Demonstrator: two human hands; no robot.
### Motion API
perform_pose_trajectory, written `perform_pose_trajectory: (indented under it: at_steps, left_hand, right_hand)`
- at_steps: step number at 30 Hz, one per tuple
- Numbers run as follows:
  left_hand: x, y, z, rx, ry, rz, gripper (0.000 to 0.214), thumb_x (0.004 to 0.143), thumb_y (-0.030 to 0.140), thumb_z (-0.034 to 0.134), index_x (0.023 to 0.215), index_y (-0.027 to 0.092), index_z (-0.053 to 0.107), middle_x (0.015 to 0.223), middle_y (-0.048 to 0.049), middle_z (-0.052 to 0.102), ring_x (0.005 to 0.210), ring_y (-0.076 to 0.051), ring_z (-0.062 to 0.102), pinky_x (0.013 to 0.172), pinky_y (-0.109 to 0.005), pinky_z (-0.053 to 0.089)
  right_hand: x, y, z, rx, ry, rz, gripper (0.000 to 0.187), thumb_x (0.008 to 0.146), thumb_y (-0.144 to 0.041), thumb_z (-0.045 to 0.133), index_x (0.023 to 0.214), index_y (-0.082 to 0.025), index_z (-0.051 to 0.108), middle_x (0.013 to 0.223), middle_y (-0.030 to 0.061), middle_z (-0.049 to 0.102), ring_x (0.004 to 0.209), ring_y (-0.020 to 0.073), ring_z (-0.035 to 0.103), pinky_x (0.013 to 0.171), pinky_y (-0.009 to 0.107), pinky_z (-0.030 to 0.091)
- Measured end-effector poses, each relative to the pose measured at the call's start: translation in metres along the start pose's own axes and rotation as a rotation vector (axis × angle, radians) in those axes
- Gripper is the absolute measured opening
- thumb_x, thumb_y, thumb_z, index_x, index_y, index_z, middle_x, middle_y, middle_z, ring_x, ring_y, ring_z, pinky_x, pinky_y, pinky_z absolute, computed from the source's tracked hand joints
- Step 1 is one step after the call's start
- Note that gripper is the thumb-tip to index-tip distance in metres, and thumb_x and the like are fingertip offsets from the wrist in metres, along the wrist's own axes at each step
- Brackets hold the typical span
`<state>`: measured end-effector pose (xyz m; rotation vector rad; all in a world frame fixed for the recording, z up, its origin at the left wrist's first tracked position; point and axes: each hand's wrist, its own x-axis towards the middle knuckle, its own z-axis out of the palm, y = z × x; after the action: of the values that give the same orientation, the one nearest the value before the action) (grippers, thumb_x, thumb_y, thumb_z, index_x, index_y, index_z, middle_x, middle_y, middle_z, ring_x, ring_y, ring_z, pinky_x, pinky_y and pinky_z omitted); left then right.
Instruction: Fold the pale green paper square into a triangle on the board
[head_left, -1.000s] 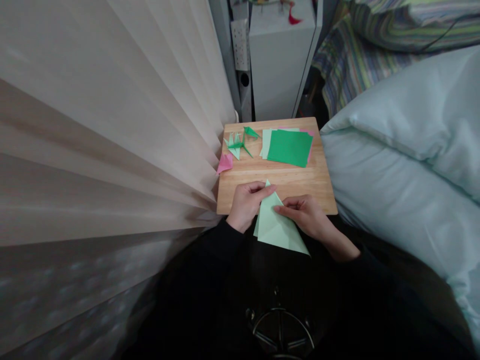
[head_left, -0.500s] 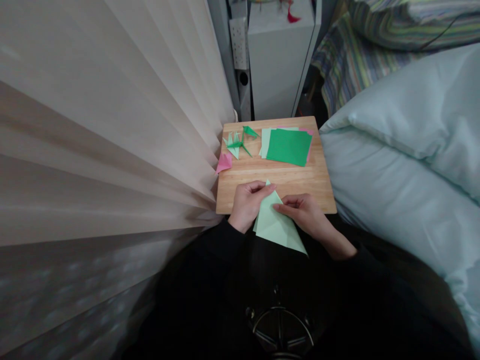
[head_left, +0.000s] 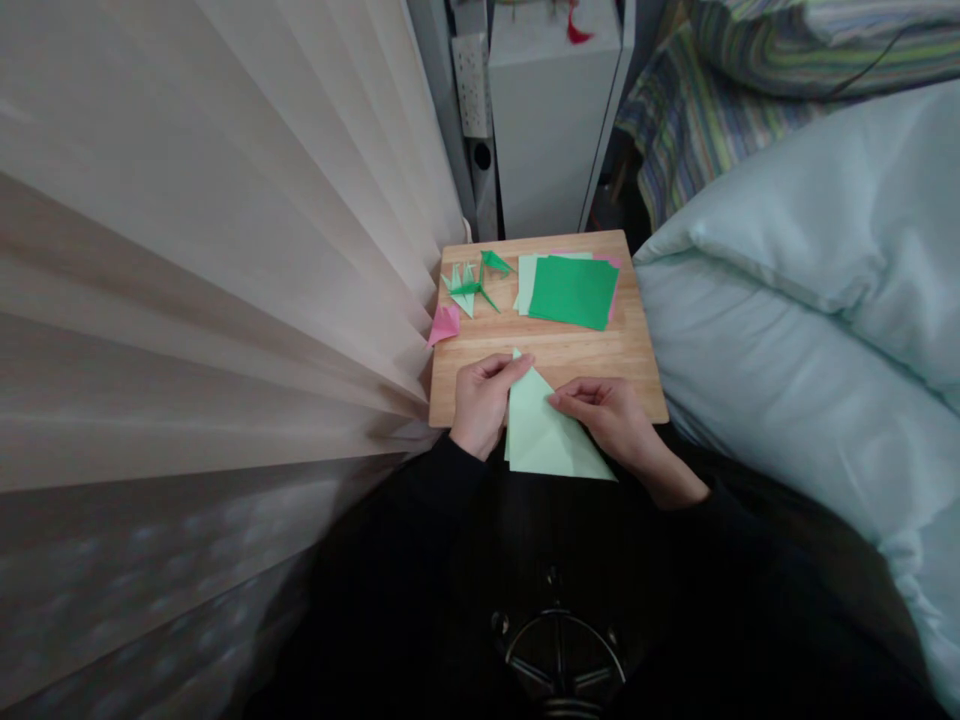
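Note:
A folded sheet of pale green origami paper (head_left: 551,440) is held between my two hands, partly over the near edge of a small wooden table (head_left: 495,350). It has a roughly triangular shape with its point up. My left hand (head_left: 482,400) pinches it near the top point, thumb in front. Along the right slanting edge, my right hand (head_left: 607,410) grips the paper between thumb and fingers. Behind them lies a stack of green, pale green and pink paper sheets (head_left: 574,292).
Small folded paper figures lie at the table's far left: a green one (head_left: 466,289), another green one (head_left: 495,262) and a pink one (head_left: 444,325). A pleated curtain (head_left: 300,250) borders the left side. Light blue bedding (head_left: 810,270) lies at the right, a white cabinet (head_left: 555,130) behind.
The pale green paper has turned slightly, its lower edge now more level and its right corner higher. My left hand has shifted a little left with the top point.

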<state>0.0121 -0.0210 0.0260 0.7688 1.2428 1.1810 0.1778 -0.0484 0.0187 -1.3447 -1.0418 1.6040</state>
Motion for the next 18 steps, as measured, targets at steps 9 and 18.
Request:
perform_pose_trajectory:
  at_steps: [9, 18]
  left_hand:
    - [0.026, 0.024, -0.039, 0.332, 0.069, 0.320, 0.022, 0.082, 0.039, 0.079, 0.074, 0.019, 0.073, 0.073, -0.0028, 0.067, 0.072, -0.017, 0.061, 0.074, -0.032, 0.050]
    - [-0.006, 0.006, -0.009, 0.950, -0.660, 0.387, 0.020, 0.077, 0.010, 0.079, 0.091, 0.024, 0.078, 0.082, -0.0040, 0.078, 0.081, -0.024, 0.072, 0.077, -0.033, 0.049]
  right_hand:
    - [0.014, -0.003, -0.038, -0.314, -0.063, -0.083, 0.025, 0.076, -0.043, 0.080, 0.068, -0.020, 0.076, 0.058, 0.0010, 0.069, 0.049, 0.0118, 0.048, 0.048, 0.027, 0.028]
    - [0.014, 0.001, -0.029, -0.655, -0.290, -0.292, 0.012, 0.082, -0.025, 0.072, 0.071, -0.024, 0.075, 0.067, 0.0004, 0.076, 0.063, 0.0180, 0.068, 0.062, 0.030, 0.047]
